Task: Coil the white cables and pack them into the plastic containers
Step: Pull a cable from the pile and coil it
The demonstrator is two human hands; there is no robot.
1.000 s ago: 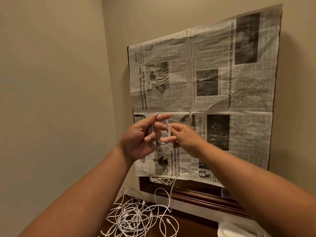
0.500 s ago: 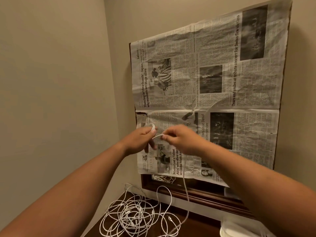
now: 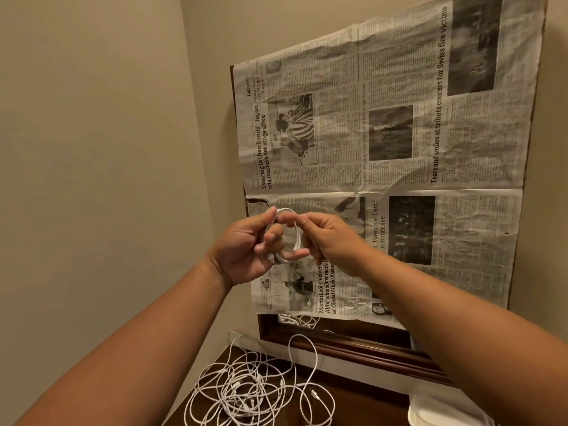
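Both hands are raised in front of a newspaper-covered frame. My left hand [image 3: 250, 247] holds a small coil of white cable [image 3: 293, 241] between thumb and fingers, the loops running round its fingertips. My right hand [image 3: 327, 238] pinches the same cable at the coil's top right. Below, a tangled pile of loose white cables [image 3: 246, 392] lies on the dark wooden tabletop [image 3: 353, 407]. A pale plastic container [image 3: 430, 416] shows at the bottom right edge, partly hidden by my right forearm.
The newspaper [image 3: 384, 167] covers a dark wood-framed mirror [image 3: 353, 345] leaning on the wall behind the table. A beige wall [image 3: 92, 149] closes in the left side, forming a corner.
The hands came close together, then parted slightly; the coil in my left hand now shows as a full round loop again. The cable hanging down to the pile half a second ago no longer shows.
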